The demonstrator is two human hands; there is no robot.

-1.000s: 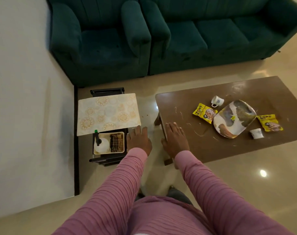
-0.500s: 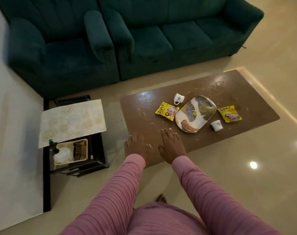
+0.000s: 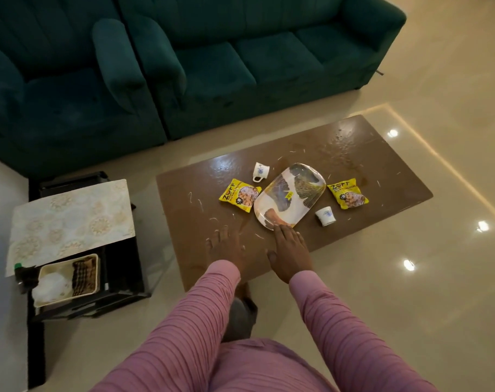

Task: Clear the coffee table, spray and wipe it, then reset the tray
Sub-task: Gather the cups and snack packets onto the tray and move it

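The brown coffee table (image 3: 382,171) carries a patterned oval tray (image 3: 290,195), two yellow snack packets (image 3: 239,195) (image 3: 348,192) on either side of it, and two small white cups (image 3: 259,171) (image 3: 324,216). Pale crumbs and streaks are scattered over the top. My left hand (image 3: 226,244) hovers flat over the near left part of the table, empty, fingers apart. My right hand (image 3: 290,251) is stretched forward, empty, its fingertips at the tray's near end. I cannot tell whether they touch it.
A black side stand (image 3: 121,267) left of the table holds a patterned mat (image 3: 71,219) on top and, lower down, a cream basket (image 3: 68,280) with a spray bottle (image 3: 24,274) and a brown cloth. Green sofas (image 3: 240,60) line the far side.
The view has swung right and closer to the coffee table. Both hands have moved from near the table's left corner to over its top, the right hand reaching the tray's near end.
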